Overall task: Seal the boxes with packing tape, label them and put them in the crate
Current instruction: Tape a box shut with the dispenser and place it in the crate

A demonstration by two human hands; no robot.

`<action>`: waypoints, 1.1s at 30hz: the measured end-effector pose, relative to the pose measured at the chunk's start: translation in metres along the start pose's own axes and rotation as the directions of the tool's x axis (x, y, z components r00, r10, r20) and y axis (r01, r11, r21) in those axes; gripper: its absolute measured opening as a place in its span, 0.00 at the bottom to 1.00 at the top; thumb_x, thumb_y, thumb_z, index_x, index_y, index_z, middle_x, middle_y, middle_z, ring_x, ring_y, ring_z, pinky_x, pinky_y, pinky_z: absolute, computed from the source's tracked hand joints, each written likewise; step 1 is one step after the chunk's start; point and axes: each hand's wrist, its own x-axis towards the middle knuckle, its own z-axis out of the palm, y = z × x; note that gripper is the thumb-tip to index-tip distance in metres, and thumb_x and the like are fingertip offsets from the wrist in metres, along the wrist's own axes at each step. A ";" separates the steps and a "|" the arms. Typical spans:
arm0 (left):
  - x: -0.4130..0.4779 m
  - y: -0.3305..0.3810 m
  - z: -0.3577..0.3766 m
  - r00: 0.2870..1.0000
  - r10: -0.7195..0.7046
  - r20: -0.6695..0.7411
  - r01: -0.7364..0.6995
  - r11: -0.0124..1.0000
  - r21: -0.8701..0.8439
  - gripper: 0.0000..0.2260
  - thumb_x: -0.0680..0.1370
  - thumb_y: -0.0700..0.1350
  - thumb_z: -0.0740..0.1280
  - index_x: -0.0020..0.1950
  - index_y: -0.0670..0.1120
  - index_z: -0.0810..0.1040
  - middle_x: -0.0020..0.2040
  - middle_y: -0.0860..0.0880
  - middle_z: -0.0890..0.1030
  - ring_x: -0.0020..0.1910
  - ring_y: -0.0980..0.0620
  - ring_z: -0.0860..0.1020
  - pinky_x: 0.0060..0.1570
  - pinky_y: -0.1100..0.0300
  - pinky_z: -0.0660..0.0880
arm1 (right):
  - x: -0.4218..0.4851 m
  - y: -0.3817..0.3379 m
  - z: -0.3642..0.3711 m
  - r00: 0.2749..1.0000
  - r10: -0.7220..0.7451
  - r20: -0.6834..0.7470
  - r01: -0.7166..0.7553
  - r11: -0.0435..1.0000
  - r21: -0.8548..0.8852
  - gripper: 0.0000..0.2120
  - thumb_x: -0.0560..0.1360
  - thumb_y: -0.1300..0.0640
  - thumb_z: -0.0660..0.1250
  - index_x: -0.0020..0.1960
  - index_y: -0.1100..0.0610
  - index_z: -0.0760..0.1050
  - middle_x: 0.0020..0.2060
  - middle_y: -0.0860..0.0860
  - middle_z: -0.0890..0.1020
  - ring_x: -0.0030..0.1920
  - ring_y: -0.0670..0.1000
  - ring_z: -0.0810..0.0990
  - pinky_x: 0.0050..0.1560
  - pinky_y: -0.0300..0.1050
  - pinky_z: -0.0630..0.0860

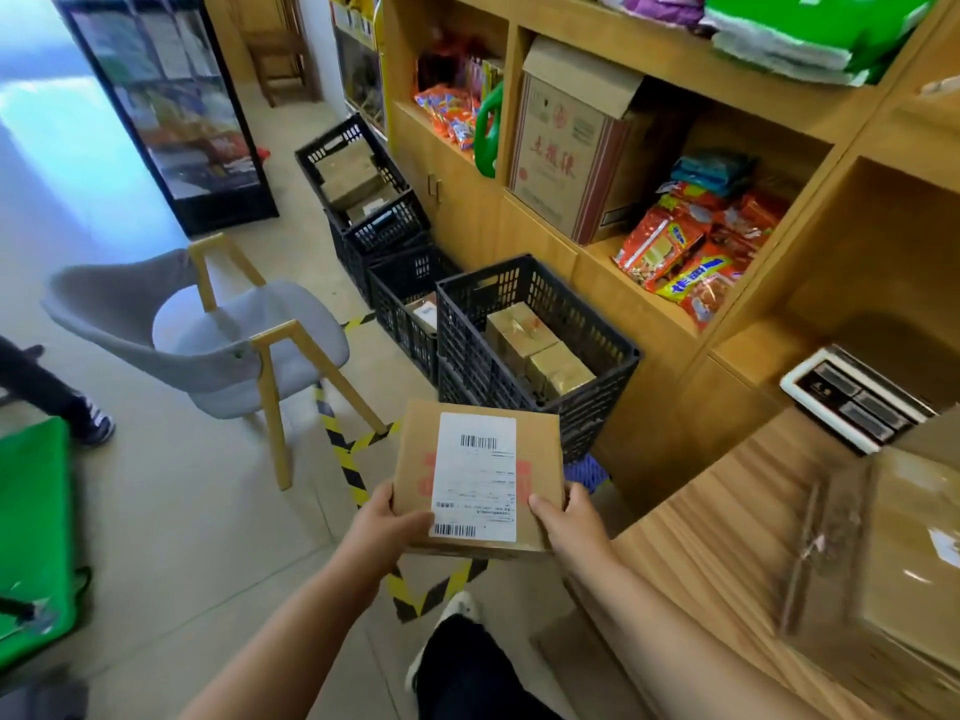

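Before the crate (493,366), arms outstretched, left hand (395,522) and right hand (569,517) gripping labelled box (537,454), thumbs on top.

Barcoded white label (475,478) on box (415,459), print illegible; red characters on carton (556,142)

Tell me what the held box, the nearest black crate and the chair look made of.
Box: matte brown cardboard, by its colour and folded edges, with a white paper label. Crate: probably moulded black plastic, given its lattice walls and thick rim. Chair: grey shell, plastic or fabric, unclear; legs look like pale varnished wood.
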 end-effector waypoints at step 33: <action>0.550 0.333 0.025 0.876 -0.185 0.446 -0.069 0.866 0.495 0.21 0.61 0.44 0.70 0.55 0.47 0.77 0.50 0.47 0.83 0.48 0.47 0.81 0.52 0.49 0.79 | 0.432 -0.233 0.041 0.838 0.469 -0.278 -0.270 0.800 0.536 0.12 0.78 0.58 0.64 0.59 0.58 0.67 0.51 0.53 0.77 0.48 0.51 0.75 0.46 0.46 0.70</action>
